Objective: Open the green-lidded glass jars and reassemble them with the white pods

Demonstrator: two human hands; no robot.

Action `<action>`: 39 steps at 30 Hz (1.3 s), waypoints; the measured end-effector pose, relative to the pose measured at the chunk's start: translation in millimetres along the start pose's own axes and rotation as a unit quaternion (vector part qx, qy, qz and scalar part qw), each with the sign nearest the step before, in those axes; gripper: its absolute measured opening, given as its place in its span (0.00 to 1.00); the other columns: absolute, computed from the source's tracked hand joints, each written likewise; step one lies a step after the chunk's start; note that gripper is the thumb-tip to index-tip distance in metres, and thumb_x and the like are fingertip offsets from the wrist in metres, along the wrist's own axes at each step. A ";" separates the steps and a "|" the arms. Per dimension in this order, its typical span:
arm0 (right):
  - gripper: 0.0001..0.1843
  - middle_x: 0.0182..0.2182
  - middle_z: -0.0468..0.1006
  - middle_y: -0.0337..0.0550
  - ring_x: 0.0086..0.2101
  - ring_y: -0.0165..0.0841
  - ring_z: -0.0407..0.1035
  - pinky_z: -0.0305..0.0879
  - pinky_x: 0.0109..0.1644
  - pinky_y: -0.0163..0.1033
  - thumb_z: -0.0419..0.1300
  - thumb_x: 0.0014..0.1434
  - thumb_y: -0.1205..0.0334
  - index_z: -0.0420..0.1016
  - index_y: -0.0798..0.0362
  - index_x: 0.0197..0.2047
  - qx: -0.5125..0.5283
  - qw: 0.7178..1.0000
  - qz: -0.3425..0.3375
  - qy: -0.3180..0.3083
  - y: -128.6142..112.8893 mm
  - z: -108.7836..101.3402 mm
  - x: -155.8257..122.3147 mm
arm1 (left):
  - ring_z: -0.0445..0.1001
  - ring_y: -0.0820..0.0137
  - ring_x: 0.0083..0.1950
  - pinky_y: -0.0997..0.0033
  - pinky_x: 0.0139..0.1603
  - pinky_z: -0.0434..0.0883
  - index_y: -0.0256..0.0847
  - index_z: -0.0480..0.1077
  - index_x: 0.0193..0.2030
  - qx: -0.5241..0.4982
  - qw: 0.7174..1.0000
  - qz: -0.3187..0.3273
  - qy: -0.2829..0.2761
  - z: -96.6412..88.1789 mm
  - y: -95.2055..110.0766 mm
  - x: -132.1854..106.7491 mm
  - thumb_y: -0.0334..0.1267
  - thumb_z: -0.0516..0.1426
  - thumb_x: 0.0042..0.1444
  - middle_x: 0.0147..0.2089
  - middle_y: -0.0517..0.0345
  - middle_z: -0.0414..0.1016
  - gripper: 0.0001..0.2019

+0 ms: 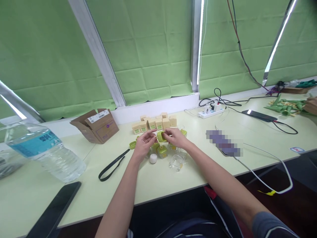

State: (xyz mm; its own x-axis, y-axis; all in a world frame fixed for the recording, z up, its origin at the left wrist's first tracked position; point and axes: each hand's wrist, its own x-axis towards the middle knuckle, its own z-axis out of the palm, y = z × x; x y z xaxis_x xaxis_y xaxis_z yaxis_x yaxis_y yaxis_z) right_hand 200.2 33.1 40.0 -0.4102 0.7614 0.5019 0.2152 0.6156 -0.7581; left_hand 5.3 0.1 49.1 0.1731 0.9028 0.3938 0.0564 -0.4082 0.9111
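Note:
My right hand [175,137] pinches a small yellow-green square lid [160,136], held up over the table with its hollow side partly showing. Close on its left, my left hand [145,144] has thumb and forefinger brought together; what sits between them is too small to make out. Beneath both hands are several green-topped clear containers, one with its green lid [162,150] facing me. Another green lid [133,144] lies left of my left hand. A white round cap-like piece [153,158] and clear plastic cups [176,162] rest nearer to me.
Small cream boxes [158,123] stand behind my hands. Leftward are a cardboard box [102,127], black strap [106,170], large water bottle [49,152] and phone [55,210]. Rightward are a power strip [210,113], cabled phones and another person's hand [310,105] by green pieces [287,107].

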 end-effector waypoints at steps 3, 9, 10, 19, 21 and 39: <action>0.13 0.24 0.72 0.35 0.21 0.26 0.67 0.62 0.27 0.31 0.52 0.64 0.56 0.68 0.53 0.31 -0.004 1.000 -0.009 0.009 -0.3 0.2 0.1 | 0.73 0.73 0.35 0.71 0.40 0.72 0.38 0.76 0.51 0.004 1.000 0.002 0.027 -3.5 -5.1 2.1 0.43 0.65 0.51 0.37 0.55 0.76 0.21; 0.15 0.21 0.70 0.35 0.23 0.26 0.61 0.56 0.28 0.32 0.53 0.62 0.56 0.69 0.54 0.27 -0.071 0.997 -0.034 0.016 -1.9 -4.7 -0.3 | 0.74 0.70 0.35 0.69 0.41 0.72 0.38 0.77 0.49 0.053 0.998 -0.011 0.020 -8.4 -3.1 1.2 0.46 0.64 0.52 0.37 0.53 0.78 0.20; 0.16 0.20 0.68 0.35 0.23 0.27 0.60 0.54 0.27 0.32 0.53 0.62 0.56 0.69 0.54 0.25 -0.083 0.996 -0.032 0.029 -1.8 -5.0 -0.4 | 0.74 0.70 0.36 0.68 0.42 0.72 0.39 0.77 0.49 0.059 0.998 -0.007 0.022 -8.3 -0.6 0.7 0.47 0.63 0.54 0.39 0.52 0.78 0.19; 0.15 0.23 0.76 0.37 0.25 0.30 0.70 0.64 0.29 0.33 0.57 0.62 0.50 0.76 0.52 0.36 0.035 0.998 0.021 0.056 1.2 14.9 0.8 | 0.76 0.61 0.48 0.59 0.50 0.74 0.40 0.71 0.55 0.012 0.998 -0.048 -0.036 -0.3 10.1 -5.6 0.46 0.68 0.47 0.54 0.47 0.74 0.28; 0.18 0.30 0.81 0.41 0.30 0.32 0.74 0.69 0.35 0.35 0.55 0.64 0.48 0.75 0.52 0.46 0.059 0.995 0.023 0.077 1.9 12.3 5.0 | 0.76 0.60 0.51 0.59 0.51 0.74 0.40 0.70 0.52 -0.032 0.999 -0.042 0.015 -3.4 6.3 -4.0 0.45 0.69 0.44 0.55 0.47 0.73 0.28; 0.22 0.50 0.79 0.50 0.51 0.45 0.72 0.67 0.51 0.43 0.64 0.53 0.73 0.79 0.48 0.50 -0.379 0.909 0.079 -0.157 21.3 37.4 94.4 | 0.78 0.72 0.37 0.65 0.50 0.74 0.40 0.69 0.55 -0.116 0.975 -0.054 0.182 -17.3 -9.6 7.7 0.47 0.68 0.46 0.42 0.55 0.76 0.30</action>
State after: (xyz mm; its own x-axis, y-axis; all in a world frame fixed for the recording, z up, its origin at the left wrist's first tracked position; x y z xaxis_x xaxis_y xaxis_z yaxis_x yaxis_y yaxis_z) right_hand 133.0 110.5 55.7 -0.5286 0.8301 0.1777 0.7927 0.5575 -0.2465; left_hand -10.9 13.3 45.6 -0.1849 0.9443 0.2721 -0.1762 -0.3043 0.9362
